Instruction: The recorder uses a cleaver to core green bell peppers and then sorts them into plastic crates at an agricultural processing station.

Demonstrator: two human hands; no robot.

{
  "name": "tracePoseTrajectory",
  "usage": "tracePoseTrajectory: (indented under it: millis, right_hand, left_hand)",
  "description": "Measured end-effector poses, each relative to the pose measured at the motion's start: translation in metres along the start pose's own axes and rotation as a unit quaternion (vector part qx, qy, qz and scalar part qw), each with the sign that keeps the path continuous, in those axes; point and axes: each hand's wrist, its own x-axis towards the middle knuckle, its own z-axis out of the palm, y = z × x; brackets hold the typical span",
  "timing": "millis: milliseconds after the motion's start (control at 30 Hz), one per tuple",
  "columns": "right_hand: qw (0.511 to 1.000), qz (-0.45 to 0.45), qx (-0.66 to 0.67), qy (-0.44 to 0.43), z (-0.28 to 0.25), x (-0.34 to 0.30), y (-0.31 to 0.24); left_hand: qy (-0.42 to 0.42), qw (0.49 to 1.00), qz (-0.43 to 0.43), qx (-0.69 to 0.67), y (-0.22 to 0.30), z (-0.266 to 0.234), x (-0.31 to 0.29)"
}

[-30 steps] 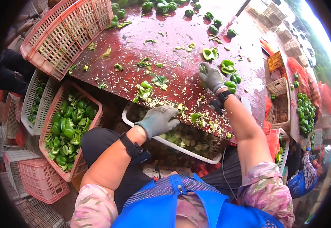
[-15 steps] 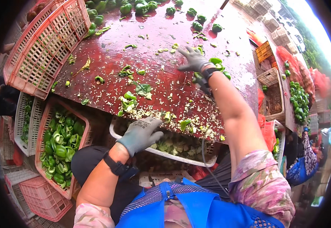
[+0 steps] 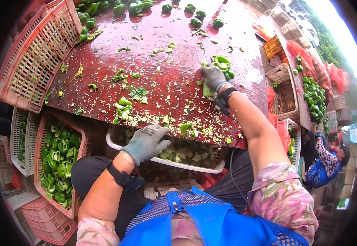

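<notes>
On the red table [image 3: 166, 82], the gloved right hand [image 3: 213, 77] was clamped on a cut green pepper [image 3: 222, 65] — the left hand [image 3: 146, 142] lay spread, holding nothing, at the table's near edge above a white tray [image 3: 117, 145].

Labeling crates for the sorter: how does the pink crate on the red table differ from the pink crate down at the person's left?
The pink crate on the table lies tipped, its lattice wall facing up, and looks empty; the lower pink crate stands upright below the red table, full of cut green pepper pieces. The upper one sits at the table's far left edge; the lower one is beside the person's knee. Both are pink plastic lattice crates.
</notes>
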Motion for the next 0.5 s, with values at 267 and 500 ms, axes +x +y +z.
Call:
tracePoseTrajectory:
  millis: [267,500]
  right_hand:
    - [0.818,-0.008,0.572,0.058,-0.035,0.028,-0.186]
    - [0.914,-0.159,0.334,0.165,-0.076,0.024,-0.186]
  left_hand:
    - [0.004,0.999,0.026,0.024,-0.001,0.013,0.008]
    - [-0.002,1.000,0.006,0.020,-0.011,0.004,-0.003]
